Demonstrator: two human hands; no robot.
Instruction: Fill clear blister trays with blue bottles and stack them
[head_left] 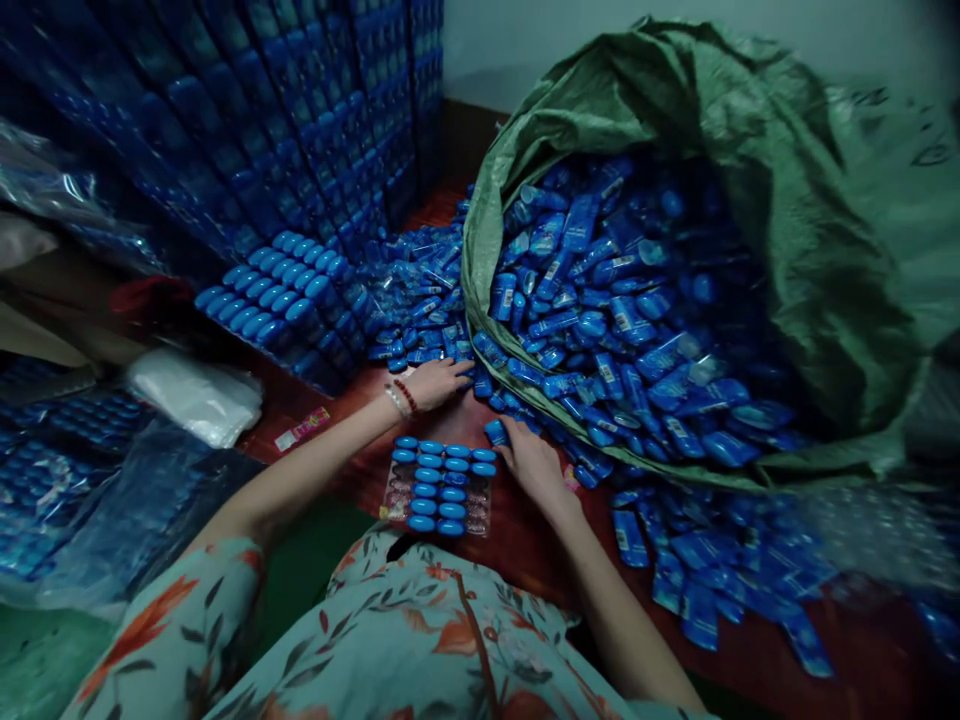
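My left hand [439,385], with a beaded bracelet at the wrist, reaches palm down to the near edge of a pile of small blue bottles [427,300]. Its fingers are stretched out, and the tips touch or hover over bottles there. My right hand [532,465] is closed, thumb and fingers round one blue bottle [496,432]. Between my forearms several blue bottles [427,475] lie in rows on a clear plastic sheet [478,515] with pinkish printing. Some gaps in the outer columns show the sheet.
A big green woven sack [487,240] lies open at the right, spilling bottles onto the reddish-brown table [352,410]. Stacked bottle blocks [274,290] and a tall wrapped wall of packs [300,100] stand left. White plastic bags [199,395] and a pink packet [302,428] lie nearby.
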